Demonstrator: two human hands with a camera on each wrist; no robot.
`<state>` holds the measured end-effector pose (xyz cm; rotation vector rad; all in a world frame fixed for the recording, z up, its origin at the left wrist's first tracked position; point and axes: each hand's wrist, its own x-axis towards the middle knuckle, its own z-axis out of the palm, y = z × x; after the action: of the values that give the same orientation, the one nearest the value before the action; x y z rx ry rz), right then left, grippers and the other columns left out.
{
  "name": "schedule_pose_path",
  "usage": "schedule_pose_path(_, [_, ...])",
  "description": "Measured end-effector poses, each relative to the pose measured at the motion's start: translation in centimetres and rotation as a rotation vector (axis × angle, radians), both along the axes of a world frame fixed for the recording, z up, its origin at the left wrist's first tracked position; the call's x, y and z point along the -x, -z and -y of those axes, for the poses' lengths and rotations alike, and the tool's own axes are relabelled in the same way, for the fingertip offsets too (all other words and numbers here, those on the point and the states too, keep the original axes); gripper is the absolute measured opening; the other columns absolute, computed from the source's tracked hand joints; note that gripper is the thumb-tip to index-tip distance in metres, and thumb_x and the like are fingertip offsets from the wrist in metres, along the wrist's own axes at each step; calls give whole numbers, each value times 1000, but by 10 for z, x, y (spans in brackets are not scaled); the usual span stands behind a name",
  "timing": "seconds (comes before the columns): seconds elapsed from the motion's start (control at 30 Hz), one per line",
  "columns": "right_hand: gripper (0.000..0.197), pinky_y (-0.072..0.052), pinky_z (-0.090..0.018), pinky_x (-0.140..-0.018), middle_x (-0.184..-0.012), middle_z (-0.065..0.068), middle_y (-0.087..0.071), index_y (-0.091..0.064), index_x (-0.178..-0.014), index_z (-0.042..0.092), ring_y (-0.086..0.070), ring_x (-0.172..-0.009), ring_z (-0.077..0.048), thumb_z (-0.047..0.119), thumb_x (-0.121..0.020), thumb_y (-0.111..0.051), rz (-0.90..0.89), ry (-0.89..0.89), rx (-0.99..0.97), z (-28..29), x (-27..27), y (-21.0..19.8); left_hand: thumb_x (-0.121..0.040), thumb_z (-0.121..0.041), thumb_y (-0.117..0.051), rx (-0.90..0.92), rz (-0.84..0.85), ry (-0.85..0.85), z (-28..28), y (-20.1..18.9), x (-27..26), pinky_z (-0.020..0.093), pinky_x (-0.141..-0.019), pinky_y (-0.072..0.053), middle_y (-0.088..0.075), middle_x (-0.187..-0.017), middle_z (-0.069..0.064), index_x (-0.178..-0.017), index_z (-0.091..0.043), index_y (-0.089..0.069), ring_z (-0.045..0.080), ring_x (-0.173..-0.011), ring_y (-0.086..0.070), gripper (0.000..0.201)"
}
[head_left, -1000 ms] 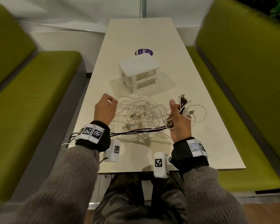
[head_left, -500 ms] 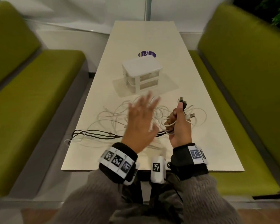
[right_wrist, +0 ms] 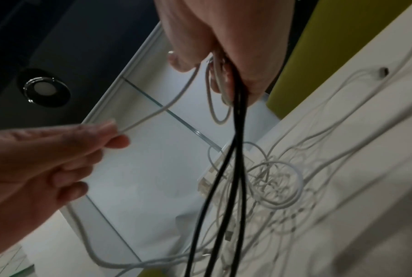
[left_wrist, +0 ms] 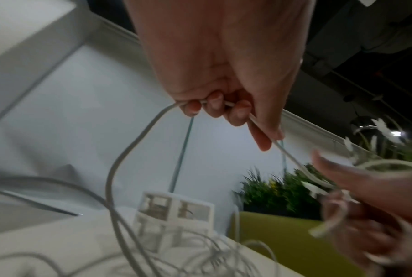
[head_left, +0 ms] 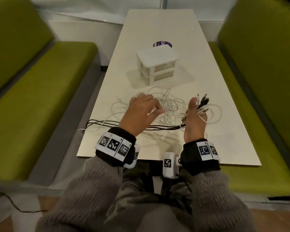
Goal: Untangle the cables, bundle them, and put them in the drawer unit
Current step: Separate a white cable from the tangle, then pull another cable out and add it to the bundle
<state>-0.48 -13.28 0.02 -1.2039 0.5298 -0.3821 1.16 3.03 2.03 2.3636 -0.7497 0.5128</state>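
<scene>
A tangle of white cables [head_left: 166, 104] lies on the table in front of the white drawer unit [head_left: 156, 65]. My right hand [head_left: 195, 114] is raised and grips a bunch of white and black cable ends [head_left: 202, 104], plugs pointing up. The black cables [head_left: 104, 123] trail left across the table from that fist and hang below it [right_wrist: 233, 150]. My left hand [head_left: 141, 111] hovers over the tangle and pinches one white cable [left_wrist: 133, 150] between thumb and fingertips [left_wrist: 238, 112]. That cable [right_wrist: 162, 108] runs across to my right hand.
The drawer unit stands on a clear mat [head_left: 182, 77], a purple round sticker [head_left: 162, 44] behind it. Green benches [head_left: 40, 97] flank the narrow table [head_left: 233, 131] on both sides. One white cable end [head_left: 81, 130] hangs over the left edge.
My left hand swung from the table's left side toward the middle with fingers spread, then closed on a white cable near my right hand. The right hand kept its grip.
</scene>
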Motion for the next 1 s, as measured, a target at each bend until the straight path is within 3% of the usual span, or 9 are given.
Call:
schedule_pose_path(0.17, [33, -28, -18, -37, -44, 7, -35, -44, -69, 19, -32, -36, -5, 44, -81, -62, 54, -130, -64, 3, 3, -3, -84, -34, -65, 70, -72, -233, -57, -18, -17, 27, -69, -28, -38, -63, -16, -74, -14, -62, 12, -72, -39, 22])
schedule_pose_path(0.27, [37, -25, -19, -39, -44, 11, -32, -39, -66, 20, -28, -38, -4, 41, -93, -54, 94, -97, -140, 10, 1, -7, -82, -30, -64, 52, -120, -504, -106, -5, -26, 37, -75, -38, -47, -66, -7, -74, -17, -61, 27, -78, -49, 16])
schedule_pose_path(0.47, [43, -19, -20, -39, -48, 10, -30, -35, -61, 21, -24, -40, -6, 36, -99, -47, 72, -145, -288, 2, 3, -9, -85, -23, -59, -181, -527, -908, -108, 11, -14, 55, -104, -26, -50, -122, 15, -103, -18, -58, 36, -120, -33, 19])
schedule_pose_path(0.6, [45, -16, -19, -37, -48, 10, -26, -31, -59, 22, -19, -39, -5, 35, -100, -45, 89, -227, -318, -5, 5, -14, -89, -39, -44, -56, -201, -418, -45, 12, 4, 51, -114, -12, -43, -141, 6, -127, -20, -51, 27, -139, -23, 43])
schedule_pose_path(0.7, [44, -18, -19, -38, -49, 9, -26, -33, -60, 22, -20, -41, -6, 38, -99, -46, 82, -264, -298, -7, 7, -14, -96, -45, -37, -59, -366, -63, 16, 5, 19, 48, -117, 1, -48, -138, -1, -137, -23, -41, 15, -139, -27, 46])
schedule_pose_path(0.77, [43, -22, -19, -39, -49, 9, -28, -35, -61, 21, -23, -40, -6, 39, -98, -48, 58, -253, -238, -6, 9, -14, -98, -39, -37, -205, -374, -48, 40, 8, 22, 45, -116, -10, -66, -110, 0, -128, -24, -50, 16, -120, -50, 36])
schedule_pose_path(0.83, [44, -21, -20, -39, -48, 8, -29, -36, -61, 20, -24, -40, -7, 40, -97, -49, 57, -233, -217, -4, 9, -15, -98, -32, -41, -159, -338, -57, 46, 11, 21, 39, -96, -37, -68, -90, 2, -109, -19, -62, 23, -96, -60, 27])
schedule_pose_path(0.9, [44, -20, -20, -38, -48, 7, -33, -37, -60, 20, -23, -38, -7, 40, -97, -50, 59, -205, -217, -1, 9, -15, -98, -29, -44, -57, -361, -48, 41, 12, 20, 37, -79, -44, -67, -92, 1, -99, -16, -65, 22, -89, -59, 25])
schedule_pose_path(1.0, [38, -20, -18, -36, -55, 4, -48, -45, -66, 19, -25, -36, -5, 41, -96, -52, 41, -160, -189, 1, 10, -13, -97, -27, -44, -91, -245, -64, 17, 10, 17, 39, -79, -43, -66, -90, 0, -91, -16, -66, 22, -89, -58, 24])
